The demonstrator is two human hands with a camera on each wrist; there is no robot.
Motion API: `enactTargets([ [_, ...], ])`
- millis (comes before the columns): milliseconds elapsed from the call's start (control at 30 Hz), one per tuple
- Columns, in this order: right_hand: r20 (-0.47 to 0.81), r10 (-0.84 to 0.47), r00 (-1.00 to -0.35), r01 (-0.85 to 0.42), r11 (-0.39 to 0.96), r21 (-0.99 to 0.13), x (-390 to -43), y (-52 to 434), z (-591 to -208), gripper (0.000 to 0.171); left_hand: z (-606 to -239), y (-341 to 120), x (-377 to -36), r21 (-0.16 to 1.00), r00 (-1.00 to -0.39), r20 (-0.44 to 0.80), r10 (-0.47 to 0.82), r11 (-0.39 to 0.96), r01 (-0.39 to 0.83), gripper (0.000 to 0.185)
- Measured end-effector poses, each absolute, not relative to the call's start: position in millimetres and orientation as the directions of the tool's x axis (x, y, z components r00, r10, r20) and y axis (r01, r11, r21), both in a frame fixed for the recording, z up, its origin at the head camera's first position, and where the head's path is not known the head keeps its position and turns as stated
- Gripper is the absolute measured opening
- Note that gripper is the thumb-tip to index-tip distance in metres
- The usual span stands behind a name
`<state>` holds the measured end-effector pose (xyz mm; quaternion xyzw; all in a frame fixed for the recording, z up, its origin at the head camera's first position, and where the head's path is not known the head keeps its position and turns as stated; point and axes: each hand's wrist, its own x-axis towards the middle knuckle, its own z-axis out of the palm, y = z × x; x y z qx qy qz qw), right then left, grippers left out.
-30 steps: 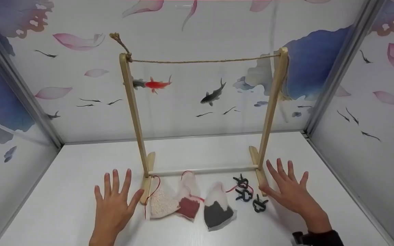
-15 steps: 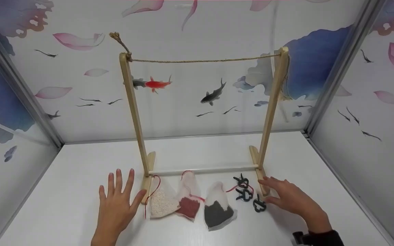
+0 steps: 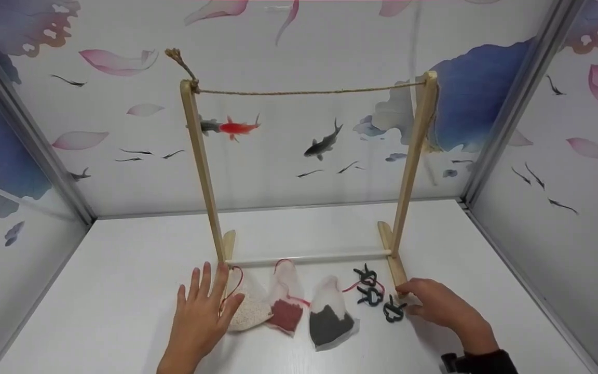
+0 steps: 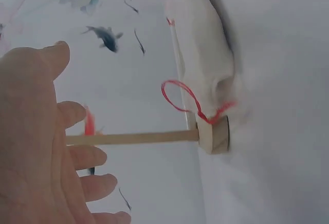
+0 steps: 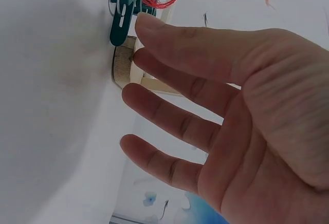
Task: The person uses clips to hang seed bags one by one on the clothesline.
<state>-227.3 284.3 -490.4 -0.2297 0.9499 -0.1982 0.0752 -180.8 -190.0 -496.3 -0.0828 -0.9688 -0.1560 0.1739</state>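
Observation:
My left hand (image 3: 200, 314) hovers with fingers spread over the left foot of a wooden stand and overlaps a mesh pouch of cream-coloured grains (image 3: 249, 314). In the left wrist view that pouch (image 4: 200, 49), with its red drawstring loop, lies beyond the thumb. A pouch with reddish-brown contents (image 3: 286, 316) leans against it, and one with dark grey contents (image 3: 330, 328) lies to their right. Holding nothing, my right hand (image 3: 444, 306) has its fingers loosely bent beside the nearest dark green clip (image 3: 394, 311). Two more clips (image 3: 369, 296) lie just behind, with red cord among them.
The stand's left post (image 3: 203, 176) and right post (image 3: 413, 166) rise behind the pouches, joined low by a white rod (image 3: 309, 257) and at the top by a twine line (image 3: 309, 93). Printed panels enclose the white table (image 3: 122, 249) at the back and sides.
My left hand has moved right, towards the cream pouch. The right hand has lowered from spread fingers to loosely bent ones beside the nearest clip. Pouches and clips lie where they were.

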Motion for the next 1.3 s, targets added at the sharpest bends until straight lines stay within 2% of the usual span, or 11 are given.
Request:
enactTargets([
  [167,-0.077,-0.417,-0.905,-0.357,0.847,-0.394,-228,282,-490,0.027,-493,-167,-176,0.253,-0.907,0.382,0.176,0.924,0.286,0.068],
  [400,-0.184,-0.321,-0.929,-0.207,0.864,-0.460,-229,278,-494,0.020,-492,-147,-171,0.256,-0.910,0.341,0.237,0.908,0.332,0.067],
  [533,-0.164,-0.360,-0.918,-0.251,0.850,-0.463,-227,276,-496,0.014,-488,-142,-170,0.276,-0.918,0.302,0.257,0.898,0.342,0.067],
  [700,-0.056,-0.460,-0.886,-0.399,0.819,-0.412,-220,269,-484,0.012,-483,-135,-167,0.283,-0.907,0.310,0.286,0.883,0.375,0.065],
  [833,0.078,-0.536,-0.840,-0.524,0.768,-0.368,-208,255,-462,0.012,-477,-129,-162,0.282,-0.872,0.375,0.315,0.857,0.431,0.061],
  [1000,0.161,-0.504,-0.849,-0.522,0.747,-0.412,-199,233,-428,0.007,-460,-109,-167,0.315,-0.813,0.469,0.345,0.795,0.519,0.059],
  [1100,0.230,-0.474,-0.850,-0.525,0.726,-0.445,-195,221,-414,0.006,-448,-92,-171,0.376,-0.801,0.494,0.338,0.748,0.547,0.060],
  [1200,0.287,-0.475,-0.832,-0.555,0.714,-0.427,-188,212,-405,0.007,-437,-74,-173,0.428,-0.788,0.511,0.343,0.693,0.579,0.062],
  [1300,0.329,-0.485,-0.810,-0.584,0.717,-0.381,-179,207,-400,0.008,-430,-58,-172,0.428,-0.754,0.535,0.380,0.648,0.630,0.064],
])
